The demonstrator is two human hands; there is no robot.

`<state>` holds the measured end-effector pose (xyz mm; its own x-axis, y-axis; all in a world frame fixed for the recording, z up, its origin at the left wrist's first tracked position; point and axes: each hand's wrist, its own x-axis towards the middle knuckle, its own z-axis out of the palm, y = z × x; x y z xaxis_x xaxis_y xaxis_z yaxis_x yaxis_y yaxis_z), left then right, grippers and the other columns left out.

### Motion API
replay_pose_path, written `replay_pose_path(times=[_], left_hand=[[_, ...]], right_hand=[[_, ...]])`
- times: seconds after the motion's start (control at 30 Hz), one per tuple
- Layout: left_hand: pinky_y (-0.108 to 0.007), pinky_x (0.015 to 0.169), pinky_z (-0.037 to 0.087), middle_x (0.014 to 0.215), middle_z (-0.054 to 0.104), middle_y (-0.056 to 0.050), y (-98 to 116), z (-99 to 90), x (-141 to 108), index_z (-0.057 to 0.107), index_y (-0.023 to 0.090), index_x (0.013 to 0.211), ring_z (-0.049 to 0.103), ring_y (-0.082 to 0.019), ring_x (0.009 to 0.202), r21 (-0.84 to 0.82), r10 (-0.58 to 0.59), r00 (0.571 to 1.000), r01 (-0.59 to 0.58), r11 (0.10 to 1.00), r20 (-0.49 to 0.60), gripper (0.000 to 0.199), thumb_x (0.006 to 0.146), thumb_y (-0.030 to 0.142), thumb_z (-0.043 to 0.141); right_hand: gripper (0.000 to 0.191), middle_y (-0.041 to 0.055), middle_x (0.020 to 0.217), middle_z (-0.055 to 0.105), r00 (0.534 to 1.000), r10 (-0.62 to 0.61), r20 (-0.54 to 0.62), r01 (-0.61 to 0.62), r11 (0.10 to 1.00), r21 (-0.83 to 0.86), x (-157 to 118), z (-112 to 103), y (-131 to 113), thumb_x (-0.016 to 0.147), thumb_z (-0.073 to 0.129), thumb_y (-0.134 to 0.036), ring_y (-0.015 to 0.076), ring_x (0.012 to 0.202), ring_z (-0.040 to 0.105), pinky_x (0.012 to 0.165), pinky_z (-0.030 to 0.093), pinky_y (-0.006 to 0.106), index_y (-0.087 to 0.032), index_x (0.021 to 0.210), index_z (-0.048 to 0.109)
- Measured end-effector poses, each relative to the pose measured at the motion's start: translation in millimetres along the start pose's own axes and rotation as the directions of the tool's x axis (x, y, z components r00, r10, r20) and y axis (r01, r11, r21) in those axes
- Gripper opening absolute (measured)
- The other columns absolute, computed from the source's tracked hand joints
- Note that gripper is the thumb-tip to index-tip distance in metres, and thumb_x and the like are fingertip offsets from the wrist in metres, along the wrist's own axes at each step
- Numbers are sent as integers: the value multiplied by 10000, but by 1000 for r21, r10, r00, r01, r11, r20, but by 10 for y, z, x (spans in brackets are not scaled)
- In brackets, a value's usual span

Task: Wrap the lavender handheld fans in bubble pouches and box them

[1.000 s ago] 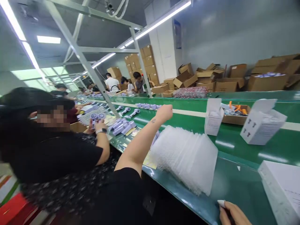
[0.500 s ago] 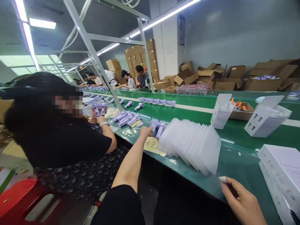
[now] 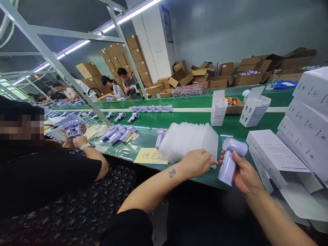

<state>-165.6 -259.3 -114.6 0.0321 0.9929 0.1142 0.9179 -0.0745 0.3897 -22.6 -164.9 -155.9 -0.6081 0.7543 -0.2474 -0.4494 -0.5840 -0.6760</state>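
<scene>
My right hand (image 3: pixel 244 172) is wrapped round a lilac handheld device (image 3: pixel 230 160), its round head up and its handle down, above the table's front edge. My left hand (image 3: pixel 198 162) is at the near right edge of a row of white translucent plastic sleeves (image 3: pixel 189 140); its fingers are bent, and whatever they pinch is too small to make out. Another lilac device (image 3: pixel 160 136) lies at the left end of the sleeves. In front of it rests a yellow paper (image 3: pixel 147 156) with handwriting.
White boxes (image 3: pixel 302 119) are stacked at the right, near an open box (image 3: pixel 279 153). Two open white boxes (image 3: pixel 219 111) stand behind the sleeves. A co-worker (image 3: pixel 51 171) sits at the left, holding devices, near a pile of lilac devices (image 3: pixel 118 133). A metal frame post rises behind.
My left hand has moved right, from the lilac devices to the sleeves. One device is now in my right hand, which has risen. The view has turned right.
</scene>
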Motion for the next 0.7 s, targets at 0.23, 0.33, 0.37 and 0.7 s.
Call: replay_pose_path(times=[0.23, 0.33, 0.37, 0.7], left_hand=[[-386, 737, 388, 843, 627, -157, -222, 87, 418, 649, 124, 722, 533, -262, 893, 616, 198, 912, -391, 684, 359, 161, 788, 90, 506], [-328, 644, 404, 848, 629, -128, -236, 96, 569, 626, 130, 823, 553, -240, 847, 595, 132, 933, -317, 739, 333, 145, 776, 77, 500], [-312, 624, 408, 858, 627, -120, -238, 83, 610, 611, 132, 866, 559, -233, 840, 595, 87, 950, -258, 761, 301, 156, 770, 76, 502], [-368, 698, 430, 917, 569, -176, -170, 134, 703, 586, 107, 845, 527, -277, 912, 643, 118, 941, -305, 702, 317, 143, 797, 111, 451]], right_hand=[[339, 18, 796, 705, 972, 219, -80, -223, 974, -44, -383, -642, 19, 638, 796, -201, 181, 734, 674, 666, 591, 301, -194, 939, 641], [333, 11, 787, 705, 953, 293, -83, -293, 956, 11, -448, -785, 15, 631, 797, -188, 195, 738, 681, 655, 595, 315, -192, 929, 648], [329, 10, 786, 705, 948, 310, -70, -309, 951, 23, -456, -816, 7, 628, 799, -188, 200, 739, 683, 652, 596, 319, -192, 922, 651], [257, 11, 739, 707, 922, 384, -47, -376, 918, 125, -359, -891, 11, 635, 792, -198, 191, 699, 682, 631, 589, 302, -189, 859, 667]])
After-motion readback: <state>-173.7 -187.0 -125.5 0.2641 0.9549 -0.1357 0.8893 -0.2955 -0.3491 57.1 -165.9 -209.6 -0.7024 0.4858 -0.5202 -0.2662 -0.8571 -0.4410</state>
